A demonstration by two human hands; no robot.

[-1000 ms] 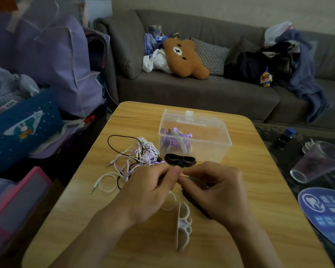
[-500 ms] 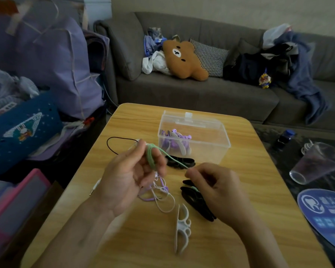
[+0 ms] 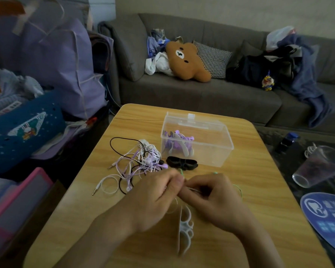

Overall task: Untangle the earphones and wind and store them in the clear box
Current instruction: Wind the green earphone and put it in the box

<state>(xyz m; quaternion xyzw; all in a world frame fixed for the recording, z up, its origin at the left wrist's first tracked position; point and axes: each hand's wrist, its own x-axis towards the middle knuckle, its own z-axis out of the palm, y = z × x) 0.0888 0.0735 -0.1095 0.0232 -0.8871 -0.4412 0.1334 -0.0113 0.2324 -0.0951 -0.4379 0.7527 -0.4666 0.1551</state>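
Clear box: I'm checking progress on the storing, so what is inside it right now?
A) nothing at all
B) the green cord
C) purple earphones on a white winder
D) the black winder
C: the clear box holds purple earphones wound on a white winder, while the black winder lies outside, in front of it.

Both forearms reach in from the near edge, angled toward each other. The left hand (image 3: 155,198) and right hand (image 3: 211,196) meet fingertip to fingertip, backs up, fingers curled and pinched together. What each pinches is too small and blurred to tell.
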